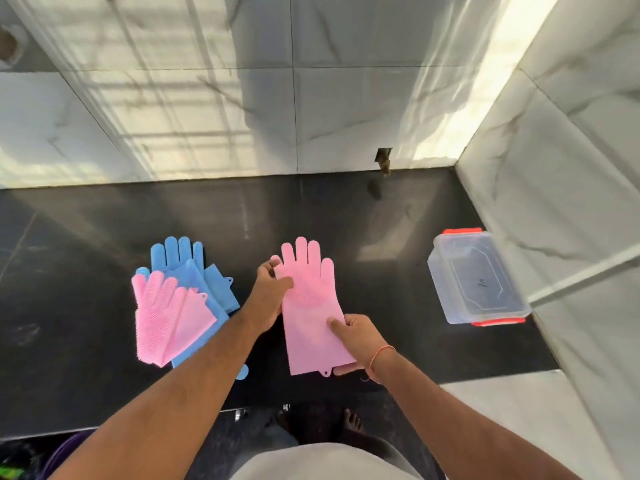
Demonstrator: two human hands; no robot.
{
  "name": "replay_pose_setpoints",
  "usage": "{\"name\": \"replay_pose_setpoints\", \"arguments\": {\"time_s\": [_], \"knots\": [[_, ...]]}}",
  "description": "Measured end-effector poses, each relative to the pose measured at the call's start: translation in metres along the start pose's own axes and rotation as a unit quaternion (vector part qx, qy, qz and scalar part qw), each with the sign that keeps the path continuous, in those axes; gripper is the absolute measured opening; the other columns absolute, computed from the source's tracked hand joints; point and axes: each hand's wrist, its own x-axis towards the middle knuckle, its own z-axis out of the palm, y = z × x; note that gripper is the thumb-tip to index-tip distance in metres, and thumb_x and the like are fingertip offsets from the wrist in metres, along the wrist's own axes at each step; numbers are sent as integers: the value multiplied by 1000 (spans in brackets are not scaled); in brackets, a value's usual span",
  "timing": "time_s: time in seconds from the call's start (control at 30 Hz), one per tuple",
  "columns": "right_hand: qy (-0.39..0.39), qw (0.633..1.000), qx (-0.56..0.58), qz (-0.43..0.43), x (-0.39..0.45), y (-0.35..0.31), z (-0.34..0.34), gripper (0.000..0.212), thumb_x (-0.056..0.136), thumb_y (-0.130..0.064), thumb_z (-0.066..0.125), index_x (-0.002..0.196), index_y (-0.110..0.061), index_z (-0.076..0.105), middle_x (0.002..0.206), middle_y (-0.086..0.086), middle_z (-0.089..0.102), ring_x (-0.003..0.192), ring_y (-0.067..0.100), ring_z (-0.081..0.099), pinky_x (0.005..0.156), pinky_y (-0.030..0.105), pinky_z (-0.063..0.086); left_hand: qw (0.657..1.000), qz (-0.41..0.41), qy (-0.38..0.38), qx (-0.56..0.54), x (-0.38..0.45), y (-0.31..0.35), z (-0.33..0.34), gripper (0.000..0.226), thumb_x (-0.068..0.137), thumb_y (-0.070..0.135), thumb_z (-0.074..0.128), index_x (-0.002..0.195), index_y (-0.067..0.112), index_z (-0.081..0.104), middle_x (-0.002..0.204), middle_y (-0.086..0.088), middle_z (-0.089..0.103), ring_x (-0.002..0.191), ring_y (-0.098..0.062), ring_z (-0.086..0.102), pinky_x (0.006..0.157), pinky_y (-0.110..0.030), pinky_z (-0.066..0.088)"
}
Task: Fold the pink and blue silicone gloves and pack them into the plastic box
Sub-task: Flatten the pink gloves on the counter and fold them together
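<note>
Domestic kitchen or utility area: a polished black stone countertop [346, 209] abuts glossy white marble-pattern wall tiles [214, 98] at the far and right sides, with household silicone gloves [180, 306] at left and a clear plastic box [478, 278] at right.

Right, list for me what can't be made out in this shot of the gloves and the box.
- Blue gloves, head view: mostly hidden under the folded pink glove; how many are stacked is unclear.
- Flat pink glove: its thumb and one edge are covered by the left hand; the cuff corner by the right hand.
- Plastic box: the mark inside is too small to read.
</note>
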Motion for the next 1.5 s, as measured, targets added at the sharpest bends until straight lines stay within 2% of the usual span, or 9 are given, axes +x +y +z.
{"name": "replay_pose_setpoints", "arguments": {"time_s": [0.1, 0.23, 0.4, 0.5, 0.6, 0.7, 0.8, 0.9, 1.5], "knots": [[15, 996, -89, 3, 6, 15, -2, 27, 110, -37, 55, 108, -16, 72, 106, 5, 77, 92, 28, 77, 63, 48, 69, 981, 48, 19, 185, -1, -11, -5, 53, 96, -5, 62, 140, 22, 53, 140, -10, 63, 123, -28, 66, 96, -38, 61], [41, 988, -152, -5, 10, 26, -7, 25, 108, -38, 56, 96, -21, 69, 99, -3, 76, 85, 21, 76, 57, 41, 68, 893, 130, 2, 431, -2, -24, -8, 58, 94, 6, 76, 148, 19, 59, 156, -5, 52, 135, -27, 59, 116, -45, 53], [50, 973, -223, -21, 14, 26, -10, 29, 103, -46, 60, 90, -20, 66, 94, -1, 74, 79, 21, 75, 57, 38, 67, 766, 171, 28, 618, -4, -36, -6, 65, 105, 41, 62, 165, 34, 38, 182, 2, 15, 158, -34, 30, 123, -56, 39], [103, 908, -399, -79, 13, 22, -17, 43, 91, -65, 61, 82, -24, 55, 83, -5, 68, 73, 18, 67, 58, 33, 52, 723, 188, 38, 663, -4, -49, -8, 73, 110, 47, 45, 174, 32, 13, 184, 1, -12, 169, -34, 7, 131, -63, 21], [199, 808, -512, -215, 18, 15, -19, 49, 93, -69, 54, 111, -23, 58, 112, -3, 63, 102, 24, 60, 82, 42, 55, 699, 248, 41, 670, -5, -62, -13, 79, 110, 46, 33, 176, 24, -5, 182, 0, -25, 170, -29, -14, 133, -61, 5], [176, 772, -529, -305, 34, 2, -9, 62, 104, -55, 43, 155, -20, 44, 161, 1, 43, 152, 27, 38, 118, 62, 41, 664, 294, 37, 687, -6, -70, -13, 77, 110, 45, 26, 176, 19, -4, 183, -1, -20, 170, -25, -15, 134, -60, 2], [115, 745, -572, -323, 56, 1, 13, 70, 110, -48, 20, 172, -22, 4, 181, -4, -5, 167, 20, -9, 129, 71, 8, 659, 292, 17, 692, -2, -79, -13, 72, 112, 47, 15, 175, 20, -8, 183, 0, -17, 169, -22, -16, 137, -59, 4], [102, 745, -582, -309, 72, 18, 31, 67, 111, -51, 6, 170, -26, -13, 177, -9, -24, 162, 14, -26, 130, 68, 0, 661, 296, 1, 689, 3, -88, -18, 69, 114, 44, 17, 175, 22, -7, 183, 0, -15, 169, -20, -15, 137, -58, 6], [160, 757, -561, -294, 77, 23, 45, 65, 111, -50, 5, 170, -27, -10, 178, -10, -19, 164, 14, -22, 129, 67, -12, 672, 255, -49, 693, 7, -62, -13, 68, 116, 47, 17, 173, 27, -13, 183, 3, -18, 168, -21, -19, 135, -55, -11]]}}
